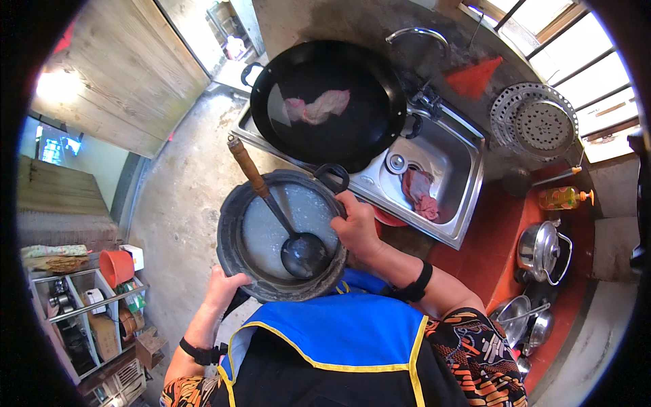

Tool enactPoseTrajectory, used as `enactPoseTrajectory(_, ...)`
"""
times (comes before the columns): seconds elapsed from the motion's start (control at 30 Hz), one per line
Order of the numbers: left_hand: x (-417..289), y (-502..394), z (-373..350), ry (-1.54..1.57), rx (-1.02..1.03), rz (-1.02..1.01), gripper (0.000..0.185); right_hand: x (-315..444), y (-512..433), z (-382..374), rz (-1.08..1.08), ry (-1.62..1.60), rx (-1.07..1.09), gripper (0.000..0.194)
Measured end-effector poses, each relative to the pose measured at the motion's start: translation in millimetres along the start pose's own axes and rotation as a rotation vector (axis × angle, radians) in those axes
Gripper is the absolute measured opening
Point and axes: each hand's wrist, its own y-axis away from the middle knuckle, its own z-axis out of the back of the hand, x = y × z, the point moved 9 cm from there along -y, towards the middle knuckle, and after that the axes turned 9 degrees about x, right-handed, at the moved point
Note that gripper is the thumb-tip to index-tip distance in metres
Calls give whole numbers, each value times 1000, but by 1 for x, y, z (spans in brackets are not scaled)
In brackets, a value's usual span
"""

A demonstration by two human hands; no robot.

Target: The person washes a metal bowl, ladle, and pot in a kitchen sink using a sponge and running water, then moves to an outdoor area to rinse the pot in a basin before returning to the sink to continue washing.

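Observation:
Both my hands carry a dark metal pot [231, 254] of cloudy whitish liquid, close in front of my body. My left hand [226, 287] grips its near left side, and my right hand [358, 221] is closed at its right side, below a black loop handle. In the pot rests a dark metal ladle [304, 254], its wooden handle leaning over the far left rim. Beyond it, a large black wok [325, 137] lies across the sink unit, with a pinkish cloth [320, 108] in it.
To the right is a steel sink [455, 188] holding a strainer and a wet reddish cloth [421, 193], under a curved faucet [417, 31]. A lidded steel pot [541, 249] and a soap bottle [563, 197] stand on the red counter [465, 264]. A metal shelf [94, 308] stands at the left.

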Motion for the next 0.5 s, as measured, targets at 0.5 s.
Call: enactPoseTrajectory(0.5, 54, 37, 105, -124, -104, 13, 21, 47, -103, -188, 105, 128, 454, 25)
